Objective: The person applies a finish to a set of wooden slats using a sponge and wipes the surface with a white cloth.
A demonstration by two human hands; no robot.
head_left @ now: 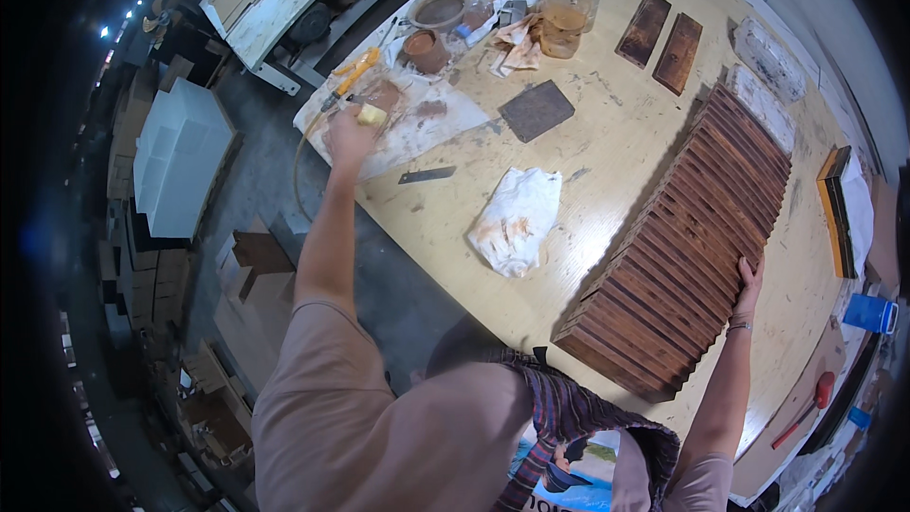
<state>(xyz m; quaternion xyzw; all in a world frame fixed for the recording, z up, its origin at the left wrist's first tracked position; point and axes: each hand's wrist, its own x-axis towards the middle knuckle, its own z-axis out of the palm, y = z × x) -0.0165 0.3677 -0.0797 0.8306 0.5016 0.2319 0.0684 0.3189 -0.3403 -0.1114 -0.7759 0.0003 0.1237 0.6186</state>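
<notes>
At the table's far left corner, my left hand (pixel 349 136) is closed on a small pale yellow sponge (pixel 372 116). It is over a brown-stained white sheet (pixel 441 118), close to an orange-handled tool with a hose (pixel 355 66). A long dark brown panel of ribbed wooden slats (pixel 678 242) lies slantwise on the right of the table. My right hand (pixel 750 277) rests against the panel's right edge, fingers apart; part of them is hard to make out. Left of the panel lies a crumpled white cloth (pixel 517 223) with brown stains.
Behind the sheet stand a brown cup (pixel 427 52), a round bowl (pixel 437 9) and a jar of amber liquid (pixel 565 14). A dark square sheet (pixel 537 111) and a flat metal blade (pixel 427 174) lie mid-table. Two brown wood pieces (pixel 645 30) sit at the back. Wrapped white packs (pixel 768 57) lie far right.
</notes>
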